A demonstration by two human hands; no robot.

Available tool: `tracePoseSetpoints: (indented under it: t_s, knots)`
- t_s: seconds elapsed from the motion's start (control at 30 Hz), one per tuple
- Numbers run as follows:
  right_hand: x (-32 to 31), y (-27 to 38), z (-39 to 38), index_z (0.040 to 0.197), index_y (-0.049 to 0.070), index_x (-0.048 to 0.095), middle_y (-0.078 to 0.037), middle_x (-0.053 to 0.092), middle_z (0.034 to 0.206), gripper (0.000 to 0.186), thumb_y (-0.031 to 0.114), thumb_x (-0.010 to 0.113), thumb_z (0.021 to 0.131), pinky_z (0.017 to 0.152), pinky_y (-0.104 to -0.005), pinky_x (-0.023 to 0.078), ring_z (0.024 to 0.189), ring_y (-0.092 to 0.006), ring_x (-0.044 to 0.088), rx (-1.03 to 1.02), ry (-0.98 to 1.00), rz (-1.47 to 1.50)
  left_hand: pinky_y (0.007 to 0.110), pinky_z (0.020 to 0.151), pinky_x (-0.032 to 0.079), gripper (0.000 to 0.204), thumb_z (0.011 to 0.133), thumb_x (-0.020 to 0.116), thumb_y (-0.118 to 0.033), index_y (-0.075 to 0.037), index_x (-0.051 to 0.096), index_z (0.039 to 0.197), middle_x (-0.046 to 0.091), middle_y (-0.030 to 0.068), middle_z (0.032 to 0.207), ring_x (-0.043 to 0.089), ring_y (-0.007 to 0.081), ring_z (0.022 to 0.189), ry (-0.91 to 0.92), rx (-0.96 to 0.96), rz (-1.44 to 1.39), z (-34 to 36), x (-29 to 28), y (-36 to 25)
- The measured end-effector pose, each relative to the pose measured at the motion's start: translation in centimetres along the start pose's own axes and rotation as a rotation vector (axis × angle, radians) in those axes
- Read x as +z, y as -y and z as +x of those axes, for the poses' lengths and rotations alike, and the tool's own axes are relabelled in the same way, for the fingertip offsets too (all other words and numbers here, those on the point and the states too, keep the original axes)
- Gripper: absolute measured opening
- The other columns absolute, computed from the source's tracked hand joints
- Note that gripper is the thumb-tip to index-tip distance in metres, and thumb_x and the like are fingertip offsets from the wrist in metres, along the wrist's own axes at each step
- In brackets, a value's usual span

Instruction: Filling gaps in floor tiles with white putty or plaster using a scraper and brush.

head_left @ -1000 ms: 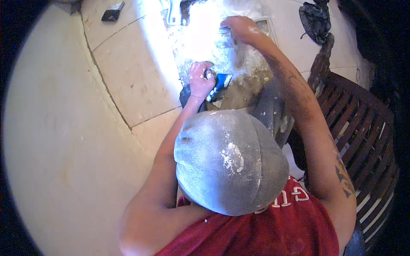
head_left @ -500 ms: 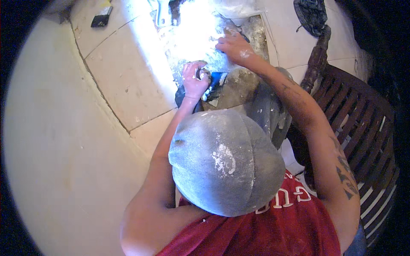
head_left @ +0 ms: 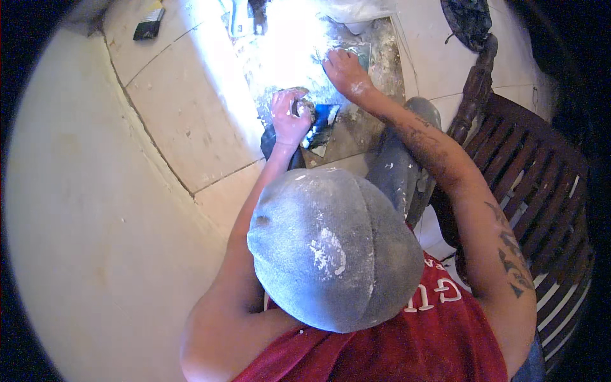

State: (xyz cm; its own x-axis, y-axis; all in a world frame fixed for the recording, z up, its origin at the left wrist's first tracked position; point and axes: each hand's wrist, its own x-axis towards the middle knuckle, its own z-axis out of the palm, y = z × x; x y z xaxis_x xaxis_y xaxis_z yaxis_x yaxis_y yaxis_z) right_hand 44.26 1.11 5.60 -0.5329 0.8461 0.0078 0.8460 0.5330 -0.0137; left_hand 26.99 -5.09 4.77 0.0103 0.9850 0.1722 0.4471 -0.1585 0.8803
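Observation:
My left hand (head_left: pixel 291 120) is closed, its fingers curled round a thing smeared with white paste. Beside its palm a flat, blade-like tool (head_left: pixel 323 126) with a dark blue, shiny face points down to the right; it seems to be in that hand. My right hand (head_left: pixel 346 71) is farther off and to the right, fingers bent in and pressed together; what they hold, if anything, is hidden. Next to its knuckles lies a flat greenish sheet or blade (head_left: pixel 364 55). Both hands are over a stained grey board (head_left: pixel 384 89), partly washed out by a bright light.
A black-bristled paintbrush (head_left: pixel 148 23) lies on the floor tiles at the far left. A white-handled item (head_left: pixel 239 19) and a pale plastic bag (head_left: pixel 359 11) are beyond the board. A pale wall (head_left: pixel 95 210) runs along the left. A dark slatted wooden chair (head_left: pixel 534 172) and a black bag (head_left: pixel 466 24) stand at the right.
The fingers of my right hand have drawn in more tightly, and the greenish flat piece beside it now shows more clearly. My left hand has hardly moved.

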Motion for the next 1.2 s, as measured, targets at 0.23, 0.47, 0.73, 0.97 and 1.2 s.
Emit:
tracePoseSetpoints:
  t_s: [0.23, 0.47, 0.73, 0.97, 1.2]
  knots:
    - [-1.4, 1.1, -1.7, 0.069, 0.003, 0.057, -0.01, 0.049, 0.085, 0.01, 0.009, 0.05, 0.067, 0.068, -0.0377, 0.04, 0.085, -0.0235, 0.047, -0.124, 0.151, -0.011, 0.033, 0.075, 0.041, 0.021, 0.059, 0.051, 0.004, -0.005, 0.057, 0.077, 0.058, 0.0097, 0.081, 0.052, 0.0266, 0.079, 0.011, 0.011, 0.018, 0.0, -0.2, 0.2]
    - [-3.7, -2.2, 0.5, 0.094, 0.006, 0.059, -0.012, 0.055, 0.095, 0.03, 0.001, 0.052, 0.064, 0.078, -0.0361, 0.043, 0.093, -0.0275, 0.052, 0.15, 0.387, 0.354, 0.034, 0.072, 0.041, 0.02, 0.058, 0.053, 0.0, -0.006, 0.057, 0.077, 0.057, 0.0094, 0.08, 0.05, 0.0264, 0.078, -0.008, 0.04, 0.029, 0.0, -0.5, 0.4]
    - [-2.6, -4.4, 5.7, 0.099, 0.008, 0.057, -0.013, 0.058, 0.095, 0.031, 0.003, 0.047, 0.07, 0.077, -0.0398, 0.044, 0.088, -0.0327, 0.055, 0.093, 0.211, 0.261, 0.034, 0.072, 0.041, 0.02, 0.059, 0.052, 0.001, -0.006, 0.058, 0.076, 0.057, 0.0104, 0.08, 0.051, 0.0271, 0.079, 0.02, 0.001, 0.053, 0.0, -0.1, 0.1]
    - [-2.7, -2.1, 1.8, 0.087, 0.009, 0.057, -0.009, 0.056, 0.087, 0.018, 0.006, 0.049, 0.071, 0.074, -0.0413, 0.043, 0.087, -0.0268, 0.055, -0.006, 0.176, 0.049, 0.034, 0.071, 0.041, 0.02, 0.059, 0.051, 0.002, -0.005, 0.057, 0.076, 0.058, 0.0101, 0.079, 0.051, 0.0271, 0.077, -0.01, 0.006, -0.015, 0.4, 0.0, -0.3]
    - [-4.3, -2.5, 0.8, 0.092, 0.012, 0.058, -0.006, 0.057, 0.094, 0.023, 0.007, 0.05, 0.07, 0.077, -0.0386, 0.043, 0.093, -0.0252, 0.055, 0.061, 0.407, 0.164, 0.035, 0.073, 0.041, 0.02, 0.059, 0.051, 0.002, -0.005, 0.057, 0.077, 0.057, 0.0113, 0.079, 0.051, 0.0281, 0.079, -0.01, 0.022, 0.032, 0.3, -0.2, 0.0]
